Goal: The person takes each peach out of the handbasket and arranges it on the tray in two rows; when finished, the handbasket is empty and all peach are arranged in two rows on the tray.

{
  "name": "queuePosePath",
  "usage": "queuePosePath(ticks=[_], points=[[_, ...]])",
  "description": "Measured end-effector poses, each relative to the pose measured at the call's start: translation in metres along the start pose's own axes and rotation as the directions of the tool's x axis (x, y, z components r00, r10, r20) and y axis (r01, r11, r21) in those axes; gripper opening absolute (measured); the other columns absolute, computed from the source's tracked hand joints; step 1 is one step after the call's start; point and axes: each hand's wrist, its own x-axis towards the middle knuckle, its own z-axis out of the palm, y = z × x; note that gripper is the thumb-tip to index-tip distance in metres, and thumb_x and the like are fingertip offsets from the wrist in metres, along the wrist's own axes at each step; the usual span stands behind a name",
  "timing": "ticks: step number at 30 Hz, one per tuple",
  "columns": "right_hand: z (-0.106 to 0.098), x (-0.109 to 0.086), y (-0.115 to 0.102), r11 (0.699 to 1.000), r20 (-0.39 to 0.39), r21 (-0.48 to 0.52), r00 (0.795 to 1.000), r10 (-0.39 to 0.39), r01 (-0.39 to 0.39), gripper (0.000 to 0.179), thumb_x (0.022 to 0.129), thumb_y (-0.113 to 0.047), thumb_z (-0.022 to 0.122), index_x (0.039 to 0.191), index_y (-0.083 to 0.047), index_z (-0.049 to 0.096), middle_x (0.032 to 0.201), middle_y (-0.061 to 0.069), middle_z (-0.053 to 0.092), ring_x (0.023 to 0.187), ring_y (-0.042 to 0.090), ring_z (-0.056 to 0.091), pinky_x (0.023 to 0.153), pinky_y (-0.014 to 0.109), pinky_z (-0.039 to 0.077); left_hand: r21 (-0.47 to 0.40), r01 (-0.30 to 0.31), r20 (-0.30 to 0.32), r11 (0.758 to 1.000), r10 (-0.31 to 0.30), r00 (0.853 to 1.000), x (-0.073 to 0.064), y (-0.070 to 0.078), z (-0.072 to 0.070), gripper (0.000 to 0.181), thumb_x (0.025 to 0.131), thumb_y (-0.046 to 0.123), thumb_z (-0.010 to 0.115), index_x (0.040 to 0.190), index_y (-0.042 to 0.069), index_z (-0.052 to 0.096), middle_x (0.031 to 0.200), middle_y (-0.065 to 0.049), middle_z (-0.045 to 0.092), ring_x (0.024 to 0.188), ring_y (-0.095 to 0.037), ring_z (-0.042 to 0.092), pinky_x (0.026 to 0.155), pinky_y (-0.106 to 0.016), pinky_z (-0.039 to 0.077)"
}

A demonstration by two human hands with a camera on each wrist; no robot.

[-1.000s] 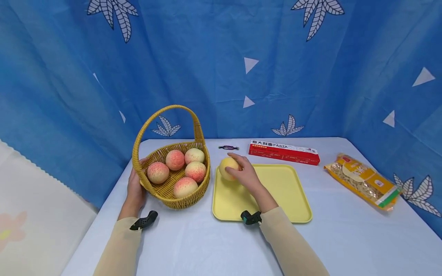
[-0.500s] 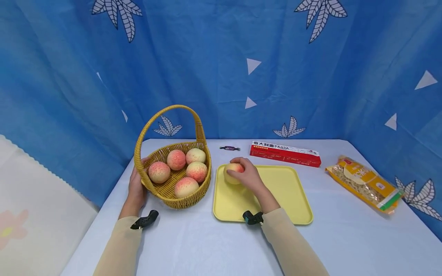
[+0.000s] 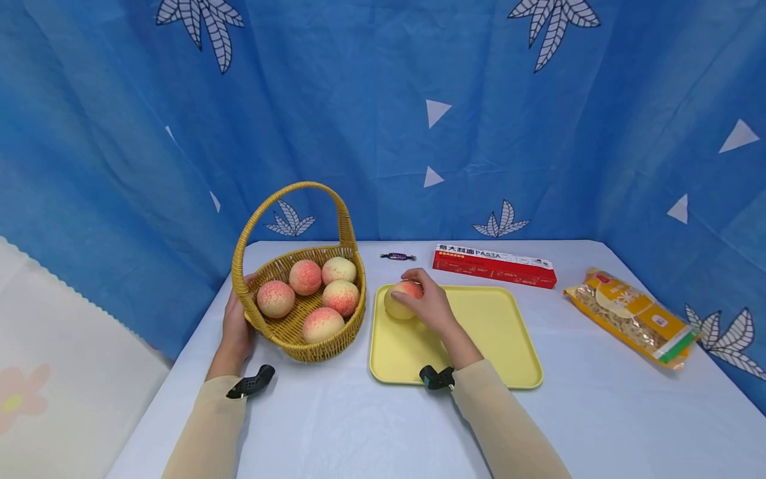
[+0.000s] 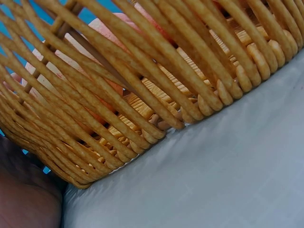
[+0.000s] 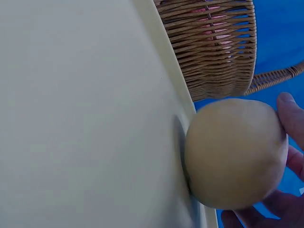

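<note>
My right hand (image 3: pixel 435 308) grips a yellow-and-red peach (image 3: pixel 396 305) at the tray's back left corner, thumb and fingers around it. In the right wrist view the peach (image 5: pixel 232 154) sits low over the yellow tray (image 3: pixel 455 369), its pale side toward the camera. At the left, my left hand (image 3: pixel 237 329) holds the side of a woven basket (image 3: pixel 317 350), fingertips over its rim; the rest of its fingers are hidden by the weave and handle. Several peaches lie inside the basket, red-speckled ones and a paler one (image 3: pixel 338 269). Its wickerwork (image 4: pixel 156 95) fills much of the left wrist view.
Behind the tray lie a purple wrapped candy (image 3: pixel 397 257) and a red pasta box (image 3: pixel 493 266). An orange-and-clear bag of dry food (image 3: pixel 631 318) is at the right. A blue curtain (image 3: pixel 383 120) hangs along the table's back edge.
The peach in my right hand has turned from its yellow side to show red on top, shifting slightly right. The left hand and basket stay put.
</note>
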Motion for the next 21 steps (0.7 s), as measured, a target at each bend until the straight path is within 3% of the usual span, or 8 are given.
queuePosePath(ticks=[6, 15, 21], points=[[-0.0001, -0.0010, -0.0027, 1.000, 0.010, -0.010, 1.000, -0.010, 0.010, 0.034, 0.090, -0.034, 0.075, 0.120, -0.022, 0.065, 0.130, 0.002, 0.063, 0.129, 0.026, 0.054, 0.109, 0.049, 0.044, -0.004, 0.001, -0.004, 1.000, -0.001, 1.000, -0.0021, 0.0012, -0.0011, 0.041, 0.106, 0.025, 0.039, 0.147, 0.024, 0.043, 0.149, 0.004, 0.039, 0.137, -0.009, 0.035, 0.104, -0.020, 0.033], [-0.0044, -0.0019, -0.0028, 0.998, 0.097, -0.057, 0.995, -0.014, 0.020, 0.053, 0.084, -0.026, 0.082, 0.130, -0.021, 0.055, 0.135, 0.005, 0.061, 0.127, 0.030, 0.056, 0.104, 0.048, 0.048, 0.000, 0.000, 0.004, 1.000, 0.000, 1.000, -0.0020, 0.0015, 0.0007, 0.041, 0.106, 0.025, 0.038, 0.147, 0.025, 0.042, 0.147, 0.006, 0.039, 0.137, -0.009, 0.033, 0.103, -0.019, 0.033], [-0.0069, -0.0040, -0.0013, 0.998, 0.099, -0.052, 0.995, -0.031, 0.036, 0.052, 0.086, -0.023, 0.079, 0.131, -0.018, 0.053, 0.136, 0.007, 0.059, 0.123, 0.029, 0.056, 0.106, 0.048, 0.046, 0.012, -0.006, 0.001, 1.000, 0.006, 1.000, -0.0008, -0.0015, 0.0018, 0.041, 0.107, 0.026, 0.037, 0.147, 0.025, 0.042, 0.149, 0.005, 0.037, 0.138, -0.010, 0.032, 0.104, -0.019, 0.032]])
